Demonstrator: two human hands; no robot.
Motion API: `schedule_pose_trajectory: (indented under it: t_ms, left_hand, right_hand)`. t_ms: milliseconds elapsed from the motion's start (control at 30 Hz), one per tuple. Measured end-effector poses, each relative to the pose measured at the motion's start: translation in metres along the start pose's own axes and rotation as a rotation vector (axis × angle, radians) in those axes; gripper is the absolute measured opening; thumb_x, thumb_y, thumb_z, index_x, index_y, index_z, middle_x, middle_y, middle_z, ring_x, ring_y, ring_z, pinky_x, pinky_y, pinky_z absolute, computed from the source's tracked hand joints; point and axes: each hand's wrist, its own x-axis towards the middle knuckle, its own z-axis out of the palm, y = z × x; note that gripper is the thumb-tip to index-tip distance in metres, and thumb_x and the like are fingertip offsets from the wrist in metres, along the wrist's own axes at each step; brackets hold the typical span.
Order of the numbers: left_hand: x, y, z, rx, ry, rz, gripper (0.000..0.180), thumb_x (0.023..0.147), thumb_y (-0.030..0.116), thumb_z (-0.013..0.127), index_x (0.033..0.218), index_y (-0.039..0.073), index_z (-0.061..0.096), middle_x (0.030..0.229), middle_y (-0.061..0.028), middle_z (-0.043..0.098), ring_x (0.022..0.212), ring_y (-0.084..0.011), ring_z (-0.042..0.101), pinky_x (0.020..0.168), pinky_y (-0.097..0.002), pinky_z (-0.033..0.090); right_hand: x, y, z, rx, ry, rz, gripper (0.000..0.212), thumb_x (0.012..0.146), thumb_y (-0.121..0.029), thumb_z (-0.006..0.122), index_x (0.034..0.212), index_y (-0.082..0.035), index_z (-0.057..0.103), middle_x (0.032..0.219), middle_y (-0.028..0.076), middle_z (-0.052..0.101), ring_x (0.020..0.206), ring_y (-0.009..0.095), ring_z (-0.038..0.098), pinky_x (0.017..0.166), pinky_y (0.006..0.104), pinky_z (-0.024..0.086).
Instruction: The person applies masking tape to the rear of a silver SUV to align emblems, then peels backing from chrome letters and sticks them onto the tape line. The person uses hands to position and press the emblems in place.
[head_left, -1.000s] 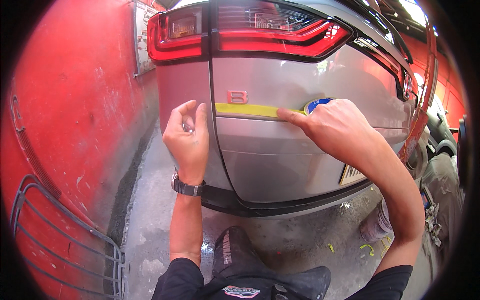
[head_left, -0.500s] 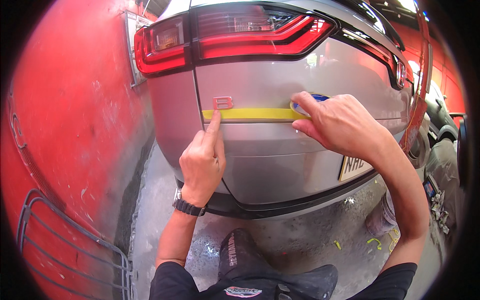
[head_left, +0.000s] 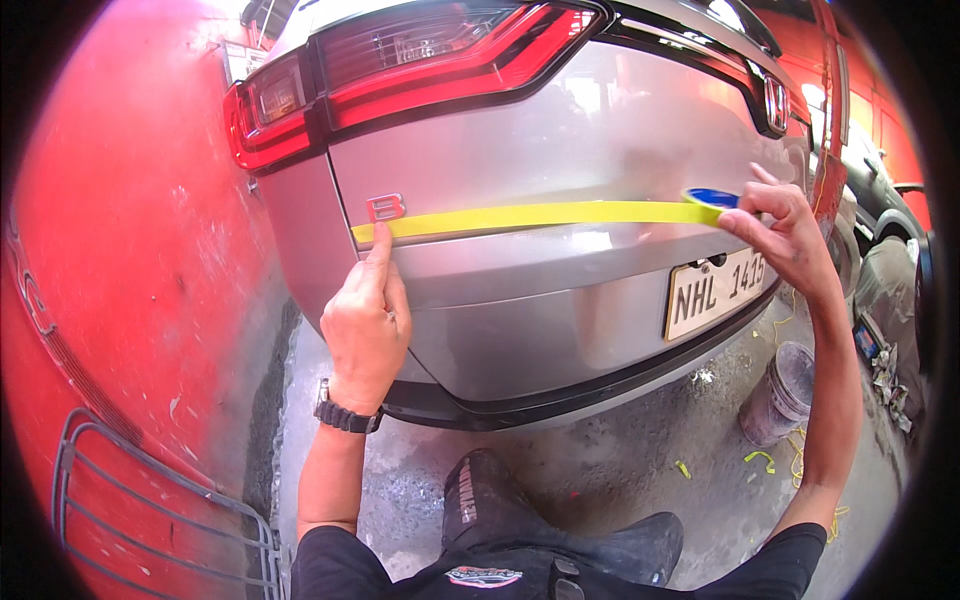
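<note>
Vehicle rear: silver-grey painted metal car tailgate and side panel [head_left: 600,130]; upper body and far side cut off by the frame.
Tail lamp: red-and-clear plastic lamp unit [head_left: 440,80] above the working area; its top edge runs near the frame's limit.
Tape strip: flat, bright yellow adhesive band [head_left: 560,213] running across the tailgate just above a body crease, probably to follow that line; where it adheres and where it merely spans cannot be told.
Bucket: grey, stained, round pail [head_left: 780,400] on the floor near the right forearm; contents indistinct.
Left hand: index finger extended [head_left: 365,325], its tip on the strip near the left end, apparently as an anchor; other fingers folded, palm hidden, so whether they enclose anything cannot be told.
Right hand: thumb and fingers pinching the roll [head_left: 790,225], seemingly to keep the strip taut.
Tape roll: yellow ring with blue inner face [head_left: 710,200], at the strip's right end; its gripped side is covered by fingers.
Badge: red, pale-edged, letter-shaped emblem [head_left: 385,207] just above the left fingertip.
</note>
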Motion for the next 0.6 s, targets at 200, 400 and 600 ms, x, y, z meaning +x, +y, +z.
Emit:
schedule_pose_trajectory:
  t_ms: [200, 400, 600]
  left_hand:
    - [-0.001, 0.002, 0.002, -0.016, -0.025, -0.004, 0.053, 0.093, 0.000, 0.063, 0.146, 0.008, 0.058, 0.086, -0.0184, 0.068, 0.070, -0.0344, 0.068, 0.065, -0.0417, 0.054]
    - [-0.003, -0.003, 0.001, -0.061, -0.034, -0.022, 0.055, 0.094, 0.000, 0.062, 0.148, 0.009, 0.056, 0.083, -0.0185, 0.066, 0.069, -0.0350, 0.067, 0.064, -0.0429, 0.054]
    - [-0.009, -0.010, 0.003, -0.073, 0.011, -0.021, 0.057, 0.094, 0.000, 0.059, 0.151, 0.006, 0.052, 0.078, -0.0182, 0.064, 0.067, -0.0356, 0.066, 0.062, -0.0442, 0.053]
  right_hand:
    - [-0.020, 0.056, -0.004, -0.127, 0.131, 0.191, 0.038, 0.095, -0.028, 0.075, 0.073, -0.002, 0.059, 0.061, 0.000, 0.042, 0.063, 0.012, 0.044, 0.114, 0.0514, 0.034]
    - [-0.016, 0.058, 0.008, -0.215, 0.130, 0.223, 0.039, 0.096, -0.028, 0.075, 0.072, -0.003, 0.058, 0.060, 0.000, 0.040, 0.061, 0.012, 0.041, 0.114, 0.0529, 0.033]
    - [-0.007, 0.061, 0.006, -0.177, 0.098, 0.243, 0.042, 0.096, -0.027, 0.076, 0.070, -0.001, 0.054, 0.060, -0.001, 0.036, 0.061, 0.010, 0.034, 0.103, 0.0429, 0.040]
